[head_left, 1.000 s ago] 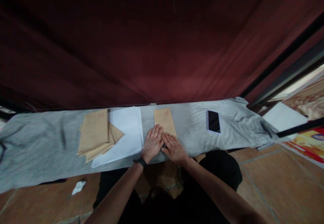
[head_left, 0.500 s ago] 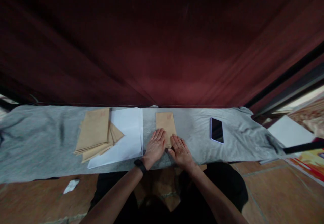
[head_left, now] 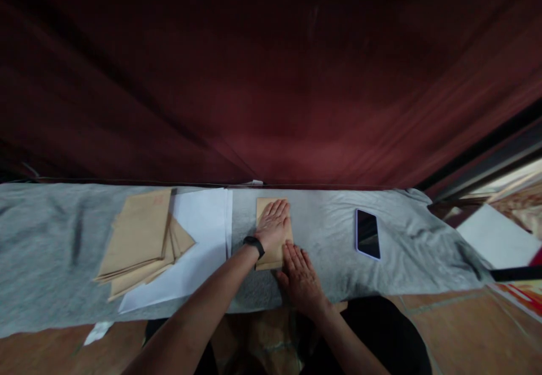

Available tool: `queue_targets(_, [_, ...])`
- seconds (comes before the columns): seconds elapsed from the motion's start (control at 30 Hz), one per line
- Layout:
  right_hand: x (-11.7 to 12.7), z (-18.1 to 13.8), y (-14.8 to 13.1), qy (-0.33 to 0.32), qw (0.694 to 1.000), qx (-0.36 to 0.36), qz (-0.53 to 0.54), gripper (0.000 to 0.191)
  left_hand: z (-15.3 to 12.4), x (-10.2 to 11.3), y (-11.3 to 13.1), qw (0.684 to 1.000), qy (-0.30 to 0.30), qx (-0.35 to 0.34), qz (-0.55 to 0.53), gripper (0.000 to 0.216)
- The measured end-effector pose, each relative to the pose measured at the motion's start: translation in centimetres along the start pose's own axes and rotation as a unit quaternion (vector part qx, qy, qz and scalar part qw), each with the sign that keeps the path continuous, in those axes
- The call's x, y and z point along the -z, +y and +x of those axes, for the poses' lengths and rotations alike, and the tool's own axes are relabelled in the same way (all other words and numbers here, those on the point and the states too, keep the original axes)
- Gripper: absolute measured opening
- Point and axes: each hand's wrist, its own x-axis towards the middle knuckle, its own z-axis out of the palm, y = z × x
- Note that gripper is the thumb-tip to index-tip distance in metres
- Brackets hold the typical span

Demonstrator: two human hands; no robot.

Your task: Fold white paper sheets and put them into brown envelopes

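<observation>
Left hand (head_left: pixel 272 225) flat, fingers extended forward. Right hand (head_left: pixel 302 279) set farther back, flat, thumb spread. 2 palms down. Left forearm (head_left: pixel 203 306) and right forearm (head_left: pixel 349 341) bare, angled inward.

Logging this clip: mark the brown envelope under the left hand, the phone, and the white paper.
Brown envelope (head_left: pixel 272 257): head view, on its uncovered lower part.
Phone (head_left: pixel 367 235): head view, on the middle of its dark screen.
White paper (head_left: pixel 205 231): head view, on its bare upper surface.

Between the right hand (head_left: pixel 302 278) and the phone (head_left: pixel 367 234), grey cloth (head_left: pixel 328 251) leaves passage; on the left, white sheets (head_left: pixel 202 231) and stacked brown envelopes (head_left: pixel 138 228) obstruct, and a dark red panel (head_left: pixel 271 109) bars the far side.
</observation>
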Motion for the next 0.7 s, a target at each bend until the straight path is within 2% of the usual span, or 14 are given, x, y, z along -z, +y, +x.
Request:
queue_targets(0.17, [0.3,0.1,-0.1,-0.004,1.0,-0.005,0.015,0.063,1.9,-0.1,-0.4,1.0,0.008,0.019,-0.017,0.055])
queue_targets(0.3, [0.8,0.3,0.3,-0.026,0.999,0.001,0.022,0.061,1.6,0.4,-0.4,1.0,-0.015,0.014,-0.021,0.055])
queue_targets(0.53, [2.0,1.1,1.8,-0.062,0.996,0.021,0.066,0.049,-2.5,1.2,-0.2,0.997,-0.066,-0.032,-0.034,0.056])
queue_targets(0.7, [2.3,1.8,2.1,-0.056,0.994,-0.001,0.097,0.044,-6.0,2.1,0.5,0.995,-0.068,-0.066,-0.038,0.054])
